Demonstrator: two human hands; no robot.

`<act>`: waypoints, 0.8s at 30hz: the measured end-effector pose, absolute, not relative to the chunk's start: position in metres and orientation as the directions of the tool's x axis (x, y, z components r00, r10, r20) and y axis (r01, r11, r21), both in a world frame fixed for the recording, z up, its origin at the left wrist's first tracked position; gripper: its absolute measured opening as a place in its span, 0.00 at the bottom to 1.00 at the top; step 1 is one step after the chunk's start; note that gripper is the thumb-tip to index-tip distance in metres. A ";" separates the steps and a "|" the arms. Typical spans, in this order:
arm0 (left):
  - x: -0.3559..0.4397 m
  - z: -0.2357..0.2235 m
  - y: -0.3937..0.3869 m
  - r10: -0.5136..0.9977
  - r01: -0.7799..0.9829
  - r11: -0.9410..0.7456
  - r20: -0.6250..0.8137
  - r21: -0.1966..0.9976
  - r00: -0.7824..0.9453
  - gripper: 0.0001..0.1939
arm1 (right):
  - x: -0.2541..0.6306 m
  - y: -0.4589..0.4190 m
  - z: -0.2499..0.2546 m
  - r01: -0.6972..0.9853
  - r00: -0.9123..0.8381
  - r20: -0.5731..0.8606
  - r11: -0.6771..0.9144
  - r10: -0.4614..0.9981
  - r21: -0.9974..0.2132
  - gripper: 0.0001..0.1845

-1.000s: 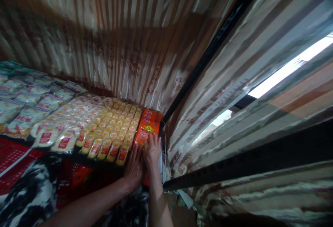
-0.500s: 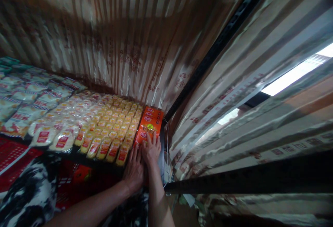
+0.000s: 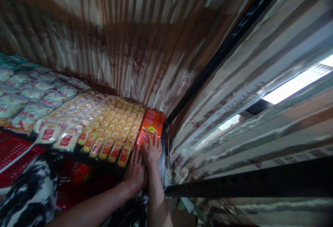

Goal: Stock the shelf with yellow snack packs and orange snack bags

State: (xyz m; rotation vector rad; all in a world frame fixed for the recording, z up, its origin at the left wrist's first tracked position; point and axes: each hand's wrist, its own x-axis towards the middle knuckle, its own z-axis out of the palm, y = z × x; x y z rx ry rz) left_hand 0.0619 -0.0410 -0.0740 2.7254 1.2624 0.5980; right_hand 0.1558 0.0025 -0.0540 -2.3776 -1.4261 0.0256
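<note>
Orange packets (image 3: pixel 152 124) lie in a row at the right end of a shelf. My right hand (image 3: pixel 152 153) rests flat on the nearest orange packet, fingers stretched forward and slightly apart. My left hand (image 3: pixel 135 169) lies flat right beside it, fingers extended against the packet's left edge and the yellow packets (image 3: pixel 116 130) next to it. Both forearms reach up from the bottom of the view. Neither hand wraps round anything.
Rows of pale and white-red packets (image 3: pixel 49 114) fill the shelf to the left. Striped plastic curtain strips (image 3: pixel 145 46) hang behind and to the right. A black shelf upright (image 3: pixel 223 50) runs diagonally. Red crates (image 3: pixel 15 150) sit below the shelf.
Both hands have slid slightly forward over the orange packet, pressing it further onto the shelf. The view has tilted a little; nothing was picked up or let go.
</note>
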 end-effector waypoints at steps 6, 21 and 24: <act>0.061 -0.075 -0.041 0.756 0.719 -0.649 0.319 0.248 0.572 0.37 | 0.155 0.002 -0.054 0.844 0.497 0.168 -0.430 0.851 -0.320 0.25; 0.062 -0.054 -0.040 0.817 0.708 -0.550 0.112 0.443 0.565 0.31 | 0.153 0.002 -0.041 0.847 0.487 0.191 -0.407 0.852 -0.342 0.24; 0.063 -0.047 -0.040 0.825 0.678 -0.524 0.110 0.516 0.555 0.30 | 0.149 -0.006 -0.046 0.860 0.438 0.363 -0.265 0.822 -0.436 0.23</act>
